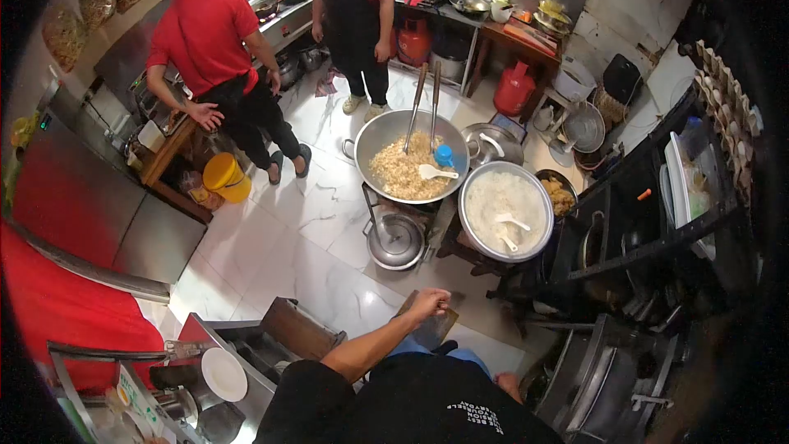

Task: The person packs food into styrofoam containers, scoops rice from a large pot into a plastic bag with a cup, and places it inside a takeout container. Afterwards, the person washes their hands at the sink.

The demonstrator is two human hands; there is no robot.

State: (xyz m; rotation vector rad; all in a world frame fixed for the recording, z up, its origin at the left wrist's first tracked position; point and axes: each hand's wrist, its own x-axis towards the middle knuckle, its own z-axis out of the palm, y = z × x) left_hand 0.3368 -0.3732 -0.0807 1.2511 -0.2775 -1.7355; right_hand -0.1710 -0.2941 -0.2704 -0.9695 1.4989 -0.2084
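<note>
My left hand (431, 304) is held in front of my body with its fingers curled in. What is inside the fingers, if anything, does not show. A brownish flat-sided thing (444, 330) appears just below it, partly hidden by my arm. Only a little of my right hand (508, 383) shows beside my black shirt, its fingers hidden. Beyond both hands stands a large wok (367, 166) of fried rice (394, 168), with two long-handled tools, a blue cup (445, 155) and a white paddle (437, 172). To its right, a wide pot of white rice (501, 193) holds white paddles.
A lidded pot (395, 240) sits low below the wok. Two people in red shirts, one person (205, 33) at left and another person (355, 16) at the back, stand near the counters. A black shelf (649, 238) lines the right; a yellow bucket (227, 178) is on the floor.
</note>
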